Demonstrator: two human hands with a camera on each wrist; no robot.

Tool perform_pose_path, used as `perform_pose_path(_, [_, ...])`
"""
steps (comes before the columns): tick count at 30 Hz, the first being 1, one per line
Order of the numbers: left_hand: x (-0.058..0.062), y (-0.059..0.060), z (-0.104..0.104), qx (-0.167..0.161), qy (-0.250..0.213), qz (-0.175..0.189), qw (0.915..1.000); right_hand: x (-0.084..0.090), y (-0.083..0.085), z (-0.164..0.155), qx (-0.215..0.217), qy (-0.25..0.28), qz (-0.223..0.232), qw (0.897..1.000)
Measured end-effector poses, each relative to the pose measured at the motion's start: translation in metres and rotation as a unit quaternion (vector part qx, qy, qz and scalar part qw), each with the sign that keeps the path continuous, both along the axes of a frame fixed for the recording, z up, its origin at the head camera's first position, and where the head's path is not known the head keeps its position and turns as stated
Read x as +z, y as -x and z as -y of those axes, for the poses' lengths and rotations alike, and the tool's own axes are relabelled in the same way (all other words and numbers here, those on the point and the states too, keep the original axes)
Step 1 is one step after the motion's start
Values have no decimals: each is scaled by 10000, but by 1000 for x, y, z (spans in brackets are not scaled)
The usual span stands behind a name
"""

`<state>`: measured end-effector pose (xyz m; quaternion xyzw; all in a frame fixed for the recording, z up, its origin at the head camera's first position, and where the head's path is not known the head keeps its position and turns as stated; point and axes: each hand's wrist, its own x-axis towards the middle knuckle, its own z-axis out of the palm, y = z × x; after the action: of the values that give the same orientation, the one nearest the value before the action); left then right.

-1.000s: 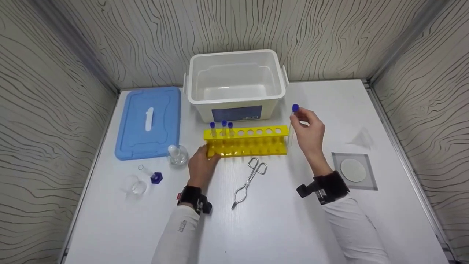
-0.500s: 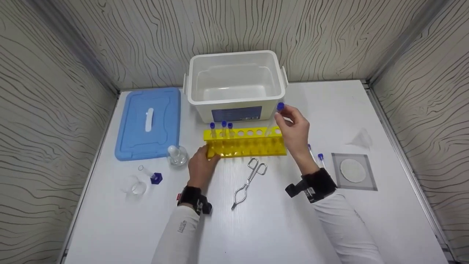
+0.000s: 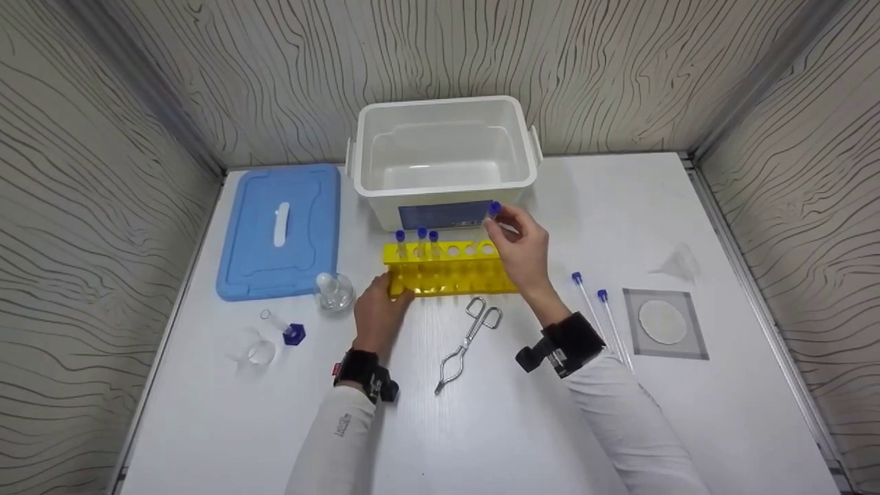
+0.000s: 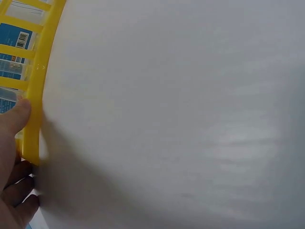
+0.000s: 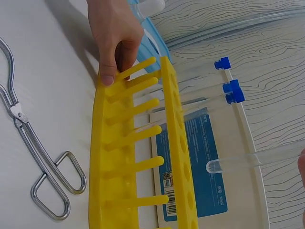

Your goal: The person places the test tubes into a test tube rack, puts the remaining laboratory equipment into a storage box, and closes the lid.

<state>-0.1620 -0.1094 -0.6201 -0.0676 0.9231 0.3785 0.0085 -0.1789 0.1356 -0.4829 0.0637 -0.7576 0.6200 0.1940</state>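
My left hand [image 3: 377, 309] grips the left end of the yellow test tube rack [image 3: 454, 285], its thumb on the front edge in the left wrist view. Three blue-capped test tubes [image 3: 421, 240] stand in holes at that end. Above the rack's right part, my right hand [image 3: 526, 251] pinches another blue-capped test tube [image 5: 276, 155] just below its cap. In the right wrist view this tube's round bottom points at the rack's top bar, apart from the holes. Behind my right fingers, the rack's right end is hidden in the head view.
Crucible tongs [image 3: 467, 337] lie in front of the rack. A white bin [image 3: 447, 187] stands behind it. At left are a blue lid [image 3: 278, 234], a glass bottle [image 3: 335, 294], a measuring cylinder [image 3: 293, 334] and a small beaker [image 3: 260, 352]. Two capped tubes [image 3: 617, 323], a gauze [image 3: 663, 323] and a funnel [image 3: 679, 262] lie right.
My right hand has carried the held tube leftward, from beside the rack's right end to over its holes. Two tubes lying at right have come into view. My left hand stays put.
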Motion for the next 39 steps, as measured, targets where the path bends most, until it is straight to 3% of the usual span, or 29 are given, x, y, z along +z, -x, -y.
perform_pose_path(19, [-1,0,-1,60,31,83,9999,-28,8,29,532,-332,34,9980])
perform_pose_path(33, [1,0,0,-51,173,-234,9996,-50,15,30,561,-519,595,9953])
perform_pose_path(39, [1,-1,0,-37,90,-141,9999,-54,16,32,474,-722,774,9933])
